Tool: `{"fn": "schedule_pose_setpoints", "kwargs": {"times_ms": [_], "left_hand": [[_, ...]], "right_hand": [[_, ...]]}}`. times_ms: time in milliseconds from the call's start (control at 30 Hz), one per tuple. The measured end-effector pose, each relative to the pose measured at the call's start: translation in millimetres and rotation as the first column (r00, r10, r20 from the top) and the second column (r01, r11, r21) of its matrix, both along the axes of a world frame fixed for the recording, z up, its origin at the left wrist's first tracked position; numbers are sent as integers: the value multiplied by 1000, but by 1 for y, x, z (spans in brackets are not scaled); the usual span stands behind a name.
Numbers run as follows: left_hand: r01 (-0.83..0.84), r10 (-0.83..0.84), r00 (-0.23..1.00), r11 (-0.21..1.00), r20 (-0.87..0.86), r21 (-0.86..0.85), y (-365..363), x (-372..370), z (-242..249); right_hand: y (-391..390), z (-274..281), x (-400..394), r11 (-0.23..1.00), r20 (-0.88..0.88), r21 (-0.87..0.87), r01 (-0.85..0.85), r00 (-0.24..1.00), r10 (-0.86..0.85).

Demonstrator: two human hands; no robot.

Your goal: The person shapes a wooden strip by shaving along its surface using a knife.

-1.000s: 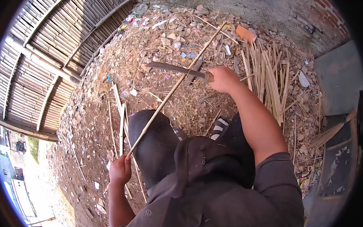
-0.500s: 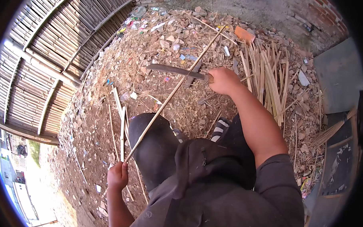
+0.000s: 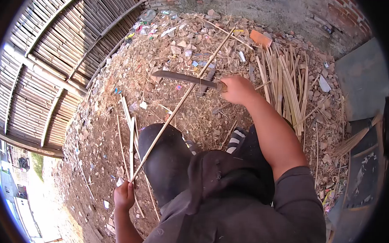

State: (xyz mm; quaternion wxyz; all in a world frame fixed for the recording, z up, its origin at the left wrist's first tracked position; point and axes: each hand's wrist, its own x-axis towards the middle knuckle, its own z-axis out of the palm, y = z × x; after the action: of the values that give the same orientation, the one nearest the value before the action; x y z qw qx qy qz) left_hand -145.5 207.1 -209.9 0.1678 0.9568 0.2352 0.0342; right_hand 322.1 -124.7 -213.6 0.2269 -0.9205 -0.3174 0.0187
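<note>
My right hand (image 3: 238,89) is closed round the wooden handle of a machete (image 3: 183,77), whose dark curved blade points left. The blade crosses a long thin bamboo strip (image 3: 169,120) at its upper part; whether they touch I cannot tell. At the lower left, my left hand (image 3: 124,194) grips the near end of this strip, which slants up to the right past my knee. Pale split bamboo pieces (image 3: 131,140) lie on the ground just beyond my left hand.
A pile of split bamboo (image 3: 286,82) lies at the right, near an orange tile piece (image 3: 261,38). Rubble and litter cover the ground. A bamboo wall (image 3: 54,73) stands left, a brick wall (image 3: 267,12) at the back, and a grey panel (image 3: 362,80) at the right.
The machete and my right hand have shifted slightly left. My left hand has moved down a little with the strip, whose far end has shifted left.
</note>
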Motion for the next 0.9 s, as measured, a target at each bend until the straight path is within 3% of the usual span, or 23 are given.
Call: {"fn": "schedule_pose_setpoints", "kwargs": {"times_ms": [200,300,400,500,733,833,900], "left_hand": [[54,-54,998,999,13,3,1,0,-13],[36,-35,999,998,-12,46,-3,-11,-12],[27,-27,999,1000,-21,7,-3,0,6],[20,-21,1000,999,-23,-40,-1,0,8],[57,-57,998,998,-3,-17,2,0,-13],[37,-38,999,999,9,24,3,-16,-11],[13,-8,998,997,-60,81,7,-15,-3]], "right_hand": [[20,14,-38,936,215,-104,-337,911,352],[0,-1,8,998,-90,67,9,996,-3],[1,-7,14,997,22,-65,37,999,-36],[1,-8,4,999,32,36,26,999,-28],[15,13,-32,943,154,-144,-301,934,321],[-4,-18,19,993,47,95,70,996,-75],[-16,-5,26,985,-4,8,172,985,-172]]}}
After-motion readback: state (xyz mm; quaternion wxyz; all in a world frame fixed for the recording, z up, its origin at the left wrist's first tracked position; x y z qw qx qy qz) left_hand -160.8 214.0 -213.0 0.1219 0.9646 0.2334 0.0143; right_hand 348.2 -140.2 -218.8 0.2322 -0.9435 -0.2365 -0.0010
